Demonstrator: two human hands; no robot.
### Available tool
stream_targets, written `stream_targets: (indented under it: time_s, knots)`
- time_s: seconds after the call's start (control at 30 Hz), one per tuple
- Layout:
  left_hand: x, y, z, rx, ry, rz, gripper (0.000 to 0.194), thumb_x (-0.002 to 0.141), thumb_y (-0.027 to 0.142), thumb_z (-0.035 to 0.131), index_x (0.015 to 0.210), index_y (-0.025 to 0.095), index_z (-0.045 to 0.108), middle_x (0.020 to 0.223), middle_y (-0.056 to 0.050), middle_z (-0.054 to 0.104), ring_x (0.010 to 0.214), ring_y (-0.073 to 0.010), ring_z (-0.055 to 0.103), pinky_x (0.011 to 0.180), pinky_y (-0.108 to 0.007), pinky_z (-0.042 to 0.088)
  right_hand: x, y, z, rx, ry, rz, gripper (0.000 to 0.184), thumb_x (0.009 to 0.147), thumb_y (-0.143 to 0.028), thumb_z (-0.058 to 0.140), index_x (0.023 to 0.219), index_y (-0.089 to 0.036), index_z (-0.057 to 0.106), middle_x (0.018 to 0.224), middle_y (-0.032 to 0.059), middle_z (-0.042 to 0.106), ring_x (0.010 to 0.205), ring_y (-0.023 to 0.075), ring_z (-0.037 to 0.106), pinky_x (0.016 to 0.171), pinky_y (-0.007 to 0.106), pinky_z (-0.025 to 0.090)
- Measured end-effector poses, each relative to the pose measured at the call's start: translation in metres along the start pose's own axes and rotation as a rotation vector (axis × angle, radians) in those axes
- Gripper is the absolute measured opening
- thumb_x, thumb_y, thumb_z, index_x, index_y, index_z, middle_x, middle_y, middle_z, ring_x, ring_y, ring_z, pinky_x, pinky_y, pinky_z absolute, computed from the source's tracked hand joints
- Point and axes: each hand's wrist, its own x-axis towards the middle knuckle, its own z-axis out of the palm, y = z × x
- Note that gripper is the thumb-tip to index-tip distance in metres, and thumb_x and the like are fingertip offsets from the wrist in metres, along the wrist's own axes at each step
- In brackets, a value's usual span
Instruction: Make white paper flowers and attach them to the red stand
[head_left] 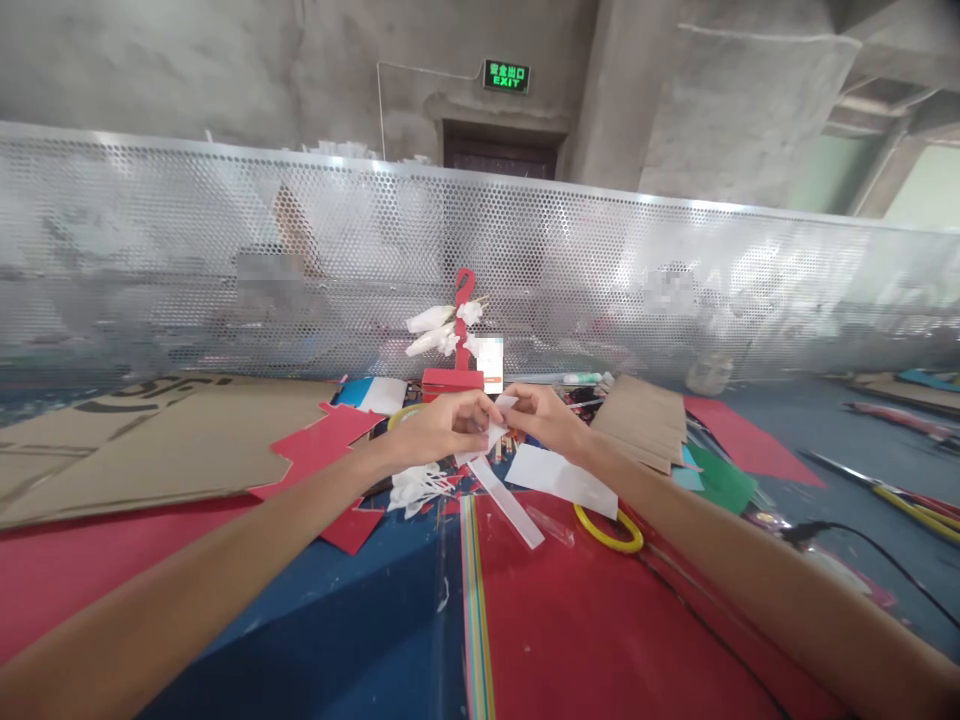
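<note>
My left hand (459, 418) and my right hand (544, 415) meet above the middle of the table. Between their fingertips is a small piece of white paper (496, 435), pinched by both. Just below lies a narrow white strip (506, 503), its near end resting on a red sheet (585, 620). A white paper piece (559, 478) lies under my right wrist, beside the yellow handle of a pair of scissors (615, 545). Left of the strip is a small heap of white paper cutouts (420, 488). Behind my hands stands a red paper stand (463, 335) bearing white flowers (431, 335).
Cardboard (165, 430) and red paper scraps (322, 445) spread over the left side. Brown card pieces (641, 420), a green piece (726, 487) and long-bladed scissors (900, 505) lie to the right. A perforated metal screen (337, 250) closes off the back. A phone (491, 362) leans by the stand.
</note>
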Motion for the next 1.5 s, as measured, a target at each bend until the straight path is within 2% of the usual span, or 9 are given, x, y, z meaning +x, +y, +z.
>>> stream_targets:
  time_s: [0.23, 0.43, 0.67, 0.83, 1.0, 1.17, 1.3, 1.4, 1.5]
  knots:
    - [-0.004, 0.008, 0.003, 0.000, 0.001, 0.008, 0.030, 0.079, 0.033, 0.066, 0.104, 0.016, 0.064, 0.095, -0.007, 0.065, 0.085, -0.0179, 0.060, 0.077, -0.033, 0.047, 0.000, 0.002, 0.000, -0.004, 0.028, -0.009, 0.029, 0.081, -0.044, 0.065, 0.080, -0.016, 0.061, 0.063, -0.0003, 0.060, 0.052, 0.0095, 0.052, 0.050, 0.022, 0.042]
    - [-0.002, 0.008, 0.004, -0.026, 0.010, -0.009, 0.031, 0.079, 0.035, 0.067, 0.105, 0.018, 0.066, 0.091, -0.006, 0.065, 0.083, -0.0163, 0.059, 0.074, -0.030, 0.045, 0.003, 0.005, -0.001, -0.016, 0.005, -0.032, 0.026, 0.078, -0.040, 0.068, 0.084, -0.017, 0.061, 0.062, -0.0017, 0.060, 0.052, 0.0097, 0.053, 0.050, 0.023, 0.041]
    - [-0.004, 0.009, 0.005, -0.047, -0.003, 0.009, 0.031, 0.079, 0.031, 0.064, 0.107, 0.019, 0.063, 0.083, -0.004, 0.062, 0.074, -0.0130, 0.056, 0.066, -0.027, 0.041, 0.003, 0.004, 0.000, 0.054, 0.073, -0.084, 0.030, 0.081, -0.047, 0.066, 0.089, -0.018, 0.058, 0.067, -0.0017, 0.060, 0.055, 0.0101, 0.053, 0.051, 0.023, 0.043]
    - [-0.006, 0.010, 0.010, -0.021, -0.010, 0.014, 0.026, 0.081, 0.026, 0.061, 0.105, 0.019, 0.062, 0.085, -0.004, 0.065, 0.071, -0.0122, 0.055, 0.062, -0.026, 0.039, 0.000, 0.001, 0.001, 0.087, 0.059, -0.045, 0.035, 0.081, -0.051, 0.064, 0.090, -0.019, 0.055, 0.061, -0.0039, 0.056, 0.048, 0.0096, 0.050, 0.046, 0.022, 0.041]
    - [-0.006, 0.006, 0.014, -0.019, -0.025, 0.013, 0.025, 0.080, 0.023, 0.060, 0.105, 0.019, 0.063, 0.081, -0.004, 0.065, 0.065, -0.0107, 0.052, 0.056, -0.025, 0.035, 0.001, 0.004, 0.002, 0.079, 0.057, -0.026, 0.033, 0.082, -0.051, 0.064, 0.085, -0.019, 0.056, 0.058, -0.0031, 0.058, 0.047, 0.0097, 0.052, 0.045, 0.021, 0.041]
    - [-0.005, 0.005, 0.015, 0.048, 0.040, -0.017, 0.028, 0.081, 0.026, 0.059, 0.107, 0.018, 0.065, 0.071, -0.001, 0.060, 0.056, -0.0093, 0.046, 0.052, -0.024, 0.032, 0.001, 0.006, 0.004, 0.038, 0.052, 0.004, 0.031, 0.082, -0.048, 0.064, 0.086, -0.018, 0.057, 0.056, -0.0031, 0.059, 0.045, 0.0094, 0.051, 0.043, 0.020, 0.039]
    - [-0.006, 0.009, 0.015, 0.159, 0.136, -0.036, 0.029, 0.083, 0.030, 0.057, 0.107, 0.018, 0.068, 0.067, 0.000, 0.059, 0.054, -0.0103, 0.047, 0.052, -0.025, 0.032, 0.000, 0.005, 0.005, 0.000, 0.030, 0.050, 0.026, 0.083, -0.042, 0.062, 0.086, -0.018, 0.054, 0.056, -0.0035, 0.059, 0.045, 0.0092, 0.051, 0.044, 0.020, 0.039]
    - [-0.004, 0.009, 0.014, 0.213, 0.229, -0.013, 0.025, 0.081, 0.031, 0.058, 0.099, 0.018, 0.072, 0.081, -0.005, 0.066, 0.064, -0.0132, 0.054, 0.059, -0.028, 0.039, 0.000, 0.007, 0.004, -0.062, -0.045, 0.066, 0.024, 0.080, -0.033, 0.064, 0.093, -0.018, 0.052, 0.062, -0.0018, 0.061, 0.051, 0.0113, 0.055, 0.046, 0.021, 0.041]
    - [0.001, 0.002, 0.010, 0.180, 0.318, -0.014, 0.020, 0.078, 0.028, 0.062, 0.091, 0.019, 0.073, 0.099, -0.008, 0.067, 0.082, -0.0185, 0.061, 0.075, -0.033, 0.045, 0.000, 0.008, 0.005, -0.134, -0.082, -0.025, 0.031, 0.075, -0.025, 0.069, 0.101, -0.018, 0.053, 0.089, 0.0050, 0.066, 0.072, 0.0150, 0.062, 0.062, 0.027, 0.050]
